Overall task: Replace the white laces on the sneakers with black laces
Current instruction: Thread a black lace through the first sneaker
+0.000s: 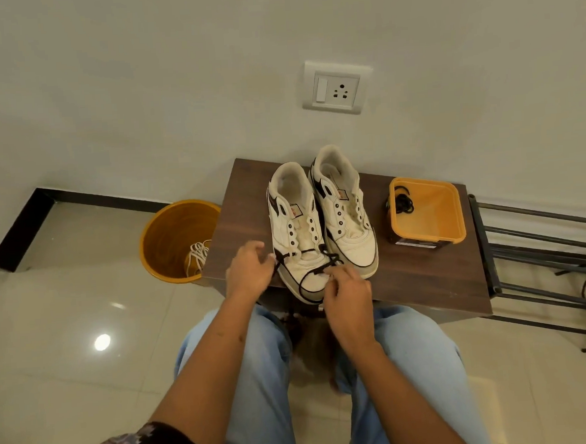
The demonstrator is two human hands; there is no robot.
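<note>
Pinching one end of the black lace (313, 273) at the left side of the near sneaker (301, 235), the left hand (250, 270) has its grip curled round the cord by the lowest eyelet. The right hand (349, 299) pinches the lace's other end over the toe cap, fingers drawn together on it. The lace runs through only the lowest eyelets of this sneaker and loops down across its toe, which hangs just past the desk's (425, 275) near edge. The second sneaker (344, 211) stands touching it on the right, toe toward the person, with bare eyelets. Toward the desk's right edge sits an orange container (435, 213) with another black lace (403, 201) coiled in its far left corner. On the floor beside the desk's left edge stands an orange bucket (169, 243) holding the white laces (197, 256). A metal rack (544, 261) stands right of the desk.
</note>
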